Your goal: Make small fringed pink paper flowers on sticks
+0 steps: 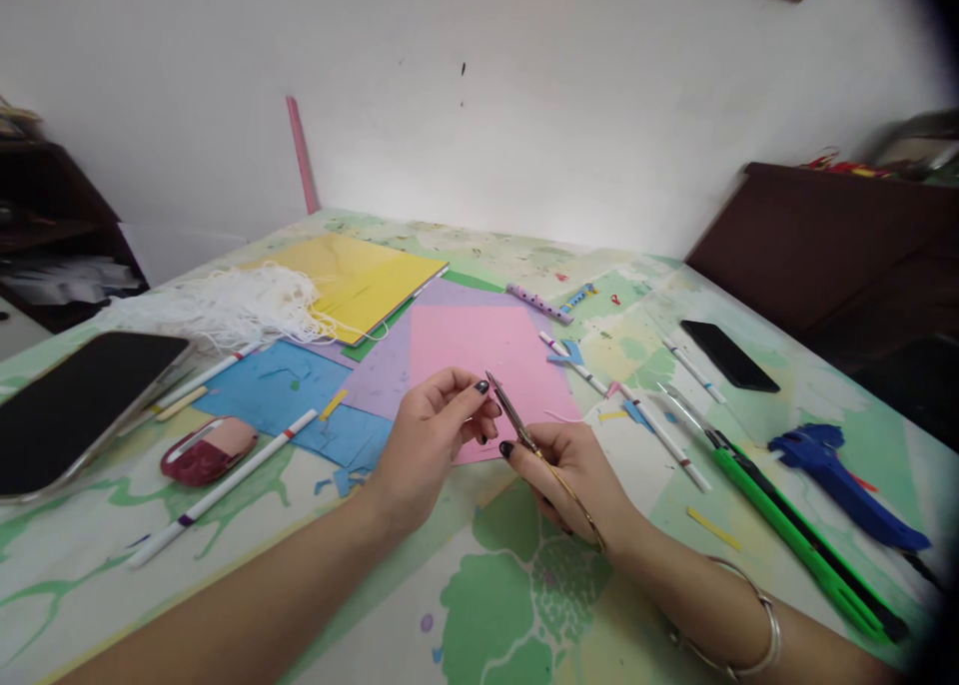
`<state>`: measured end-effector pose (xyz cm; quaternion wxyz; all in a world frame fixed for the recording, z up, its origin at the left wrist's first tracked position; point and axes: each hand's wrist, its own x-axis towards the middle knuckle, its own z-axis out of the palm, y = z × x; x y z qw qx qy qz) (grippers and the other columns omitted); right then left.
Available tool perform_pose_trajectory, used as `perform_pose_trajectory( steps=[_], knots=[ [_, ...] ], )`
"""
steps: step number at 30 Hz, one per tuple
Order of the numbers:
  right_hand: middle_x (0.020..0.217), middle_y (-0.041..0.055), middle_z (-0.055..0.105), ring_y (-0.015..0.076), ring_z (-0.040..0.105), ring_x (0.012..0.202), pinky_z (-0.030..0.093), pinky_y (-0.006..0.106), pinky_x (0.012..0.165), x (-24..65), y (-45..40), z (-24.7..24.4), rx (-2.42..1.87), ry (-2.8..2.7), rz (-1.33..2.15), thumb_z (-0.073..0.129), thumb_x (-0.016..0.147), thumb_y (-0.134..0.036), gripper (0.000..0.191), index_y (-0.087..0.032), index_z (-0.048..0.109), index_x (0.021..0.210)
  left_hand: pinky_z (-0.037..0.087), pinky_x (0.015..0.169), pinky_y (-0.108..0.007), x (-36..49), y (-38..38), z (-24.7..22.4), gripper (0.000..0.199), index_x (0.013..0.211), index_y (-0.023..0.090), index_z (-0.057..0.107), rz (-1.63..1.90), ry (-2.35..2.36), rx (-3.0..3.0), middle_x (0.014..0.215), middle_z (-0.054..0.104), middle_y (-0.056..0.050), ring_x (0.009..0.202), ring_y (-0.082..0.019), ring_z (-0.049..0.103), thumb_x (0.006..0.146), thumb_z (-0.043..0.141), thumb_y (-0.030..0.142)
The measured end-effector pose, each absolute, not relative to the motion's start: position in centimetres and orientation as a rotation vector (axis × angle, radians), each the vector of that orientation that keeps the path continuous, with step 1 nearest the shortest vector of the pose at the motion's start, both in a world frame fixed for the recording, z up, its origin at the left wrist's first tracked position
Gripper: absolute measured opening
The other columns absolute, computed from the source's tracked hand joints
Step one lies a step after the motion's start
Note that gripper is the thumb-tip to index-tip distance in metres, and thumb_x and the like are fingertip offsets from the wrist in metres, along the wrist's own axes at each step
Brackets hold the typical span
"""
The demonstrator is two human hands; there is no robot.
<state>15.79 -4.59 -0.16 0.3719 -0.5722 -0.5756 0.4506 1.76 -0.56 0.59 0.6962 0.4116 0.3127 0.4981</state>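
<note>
My right hand (565,470) is closed around a pair of scissors (516,413) with gold-coloured handles; the narrow blades point up and to the left. Just left of the blade tips, my left hand (442,420) has its thumb and fingers drawn together in a pinch. Whatever it holds, if anything, is too small to make out. Beneath both hands lies a sheet of pink paper (479,341), on top of a lilac sheet (379,375). Blue sheets (277,385) with small cut scraps spread to the left.
On the left are white string (225,306), a yellow pad (367,276), a large phone (82,395), a maroon-and-pink item (210,450) and a marker (225,485). To the right lie a green cutter (794,535), a blue glue gun (846,485), a phone (728,355) and several markers.
</note>
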Motion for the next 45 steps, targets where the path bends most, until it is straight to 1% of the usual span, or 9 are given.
perform_pose_trajectory(
  steps=[29, 45],
  knots=[
    [0.041, -0.0078, 0.028, 0.004, 0.026, 0.036, 0.017, 0.02, 0.037, 15.9, -4.54, -0.17, -1.484, -1.504, 1.12, 0.053, 0.074, -0.033, 0.033, -0.019, 0.036, 0.05, 0.042, 0.058, -0.023, 1.71, -0.11, 0.69, 0.012, 0.07, 0.014, 0.055, 1.139, 0.777, 0.979, 0.064, 0.057, 0.0, 0.056, -0.009, 0.052, 0.074, 0.063, 0.022],
    [0.041, -0.0081, 0.027, 0.0033, 0.025, 0.035, 0.017, 0.019, 0.036, 15.95, -4.45, -0.35, -1.495, -1.499, 1.122, 0.053, 0.073, -0.033, 0.032, -0.019, 0.036, 0.049, 0.043, 0.059, -0.022, 1.65, 0.09, 0.35, 0.01, 0.072, 0.013, 0.055, 1.17, 0.793, 1.033, 0.065, 0.057, 0.001, 0.058, -0.009, 0.053, 0.077, 0.06, 0.019]
  ],
)
